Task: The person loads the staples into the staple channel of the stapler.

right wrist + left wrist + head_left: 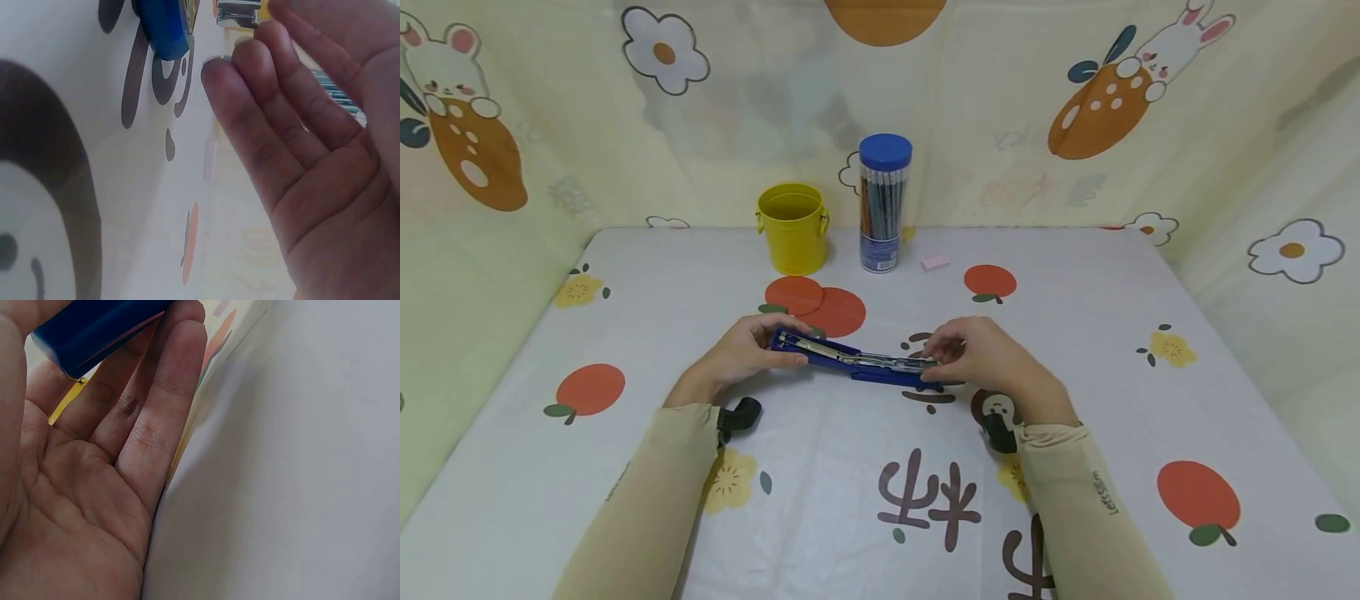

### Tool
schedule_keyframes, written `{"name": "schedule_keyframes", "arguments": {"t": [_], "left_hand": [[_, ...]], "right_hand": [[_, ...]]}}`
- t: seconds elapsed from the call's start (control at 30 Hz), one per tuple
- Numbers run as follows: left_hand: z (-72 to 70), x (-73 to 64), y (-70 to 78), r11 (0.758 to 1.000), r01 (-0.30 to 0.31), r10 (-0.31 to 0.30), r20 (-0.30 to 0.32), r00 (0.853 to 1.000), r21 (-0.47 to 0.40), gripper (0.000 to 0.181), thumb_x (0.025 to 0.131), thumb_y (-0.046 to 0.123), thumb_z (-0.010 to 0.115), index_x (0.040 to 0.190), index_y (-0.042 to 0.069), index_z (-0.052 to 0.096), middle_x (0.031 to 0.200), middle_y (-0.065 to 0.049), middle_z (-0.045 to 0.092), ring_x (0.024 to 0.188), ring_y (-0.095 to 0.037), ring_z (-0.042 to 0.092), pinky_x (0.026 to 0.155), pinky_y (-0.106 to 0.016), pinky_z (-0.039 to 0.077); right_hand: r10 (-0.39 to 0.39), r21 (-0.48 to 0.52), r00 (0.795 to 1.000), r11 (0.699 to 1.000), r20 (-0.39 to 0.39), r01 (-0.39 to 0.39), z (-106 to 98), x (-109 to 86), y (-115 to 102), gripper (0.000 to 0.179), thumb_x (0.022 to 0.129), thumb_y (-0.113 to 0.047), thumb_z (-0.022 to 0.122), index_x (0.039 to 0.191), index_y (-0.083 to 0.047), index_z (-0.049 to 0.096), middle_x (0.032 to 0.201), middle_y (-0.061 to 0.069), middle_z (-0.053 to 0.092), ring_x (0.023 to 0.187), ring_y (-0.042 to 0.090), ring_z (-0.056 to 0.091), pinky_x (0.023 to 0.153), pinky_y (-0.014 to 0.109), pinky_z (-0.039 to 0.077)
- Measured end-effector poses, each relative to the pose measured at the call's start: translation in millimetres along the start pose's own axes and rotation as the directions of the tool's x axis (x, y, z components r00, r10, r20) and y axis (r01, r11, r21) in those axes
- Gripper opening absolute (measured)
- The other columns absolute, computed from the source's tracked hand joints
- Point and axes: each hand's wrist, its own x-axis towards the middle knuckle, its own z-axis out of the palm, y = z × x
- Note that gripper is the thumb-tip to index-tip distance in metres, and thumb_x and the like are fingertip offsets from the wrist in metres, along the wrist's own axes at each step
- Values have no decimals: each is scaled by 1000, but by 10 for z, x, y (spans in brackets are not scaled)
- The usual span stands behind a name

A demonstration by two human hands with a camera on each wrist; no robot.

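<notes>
A blue stapler (827, 353) is opened out flat between my hands, its long metal staple channel exposed along the top. My left hand (752, 350) grips its left end, thumb in front and fingers behind. In the left wrist view, the blue casing (94, 337) lies across the upper fingers, above the open palm. At the stapler's right end, my right hand (977, 358) pinches the metal channel with thumb and forefinger. The right wrist view has the channel's metal tip (239, 14) by the fingertips, with the blue base (165, 31) lower beside it.
Behind the stapler stand a yellow bucket (796, 237) with small side handles and a blue-lidded clear tub of pencils (883, 200). A pink eraser (936, 262) lies right of the tub. A printed cloth (820, 500) covers the table, with a patterned curtain (985, 108) behind.
</notes>
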Motion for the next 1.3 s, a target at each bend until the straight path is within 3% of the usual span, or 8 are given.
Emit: {"name": "schedule_keyframes", "arguments": {"t": [0.3,0.53,0.73,1.0,1.3], "left_hand": [[10,-4,14,1000,5,-5,-8,1000,1,46,82,20,86,124,10,69,123,-10,60,102,-31,54,79,-28,47],[11,-5,28,1000,-2,2,-5,1000,8,45,83,20,86,124,10,69,122,-10,60,101,-31,54,80,-29,47],[8,-6,25,1000,7,-6,-16,1000,13,45,81,18,87,123,12,70,122,-9,61,102,-31,53,84,-34,45],[14,-17,45,1000,-22,22,-34,999,4,49,78,11,88,123,8,69,123,-8,61,99,-30,51,78,-31,42],[126,-2,232,986,-134,129,-55,990,-96,52,83,3,82,129,-4,60,112,-14,68,93,-31,64,82,-30,55]], "right_hand": [[-54,-38,998,998,29,55,3,15,17,11,83,-19,85,94,-16,83,87,-2,67,82,21,59,72,34,53],[-53,-8,998,999,38,53,2,8,70,15,82,-20,86,96,-16,82,91,-2,68,85,20,61,76,34,54],[-3,58,1000,998,16,2,5,-3,123,38,77,-23,90,110,-13,74,98,1,67,93,21,63,81,38,53],[26,147,999,989,32,-30,39,2,195,66,73,-26,93,132,-15,64,111,4,63,104,24,60,87,40,54],[-30,234,999,972,42,19,15,-20,284,84,72,-22,93,145,-14,53,115,8,62,105,24,64,87,39,55]]}}
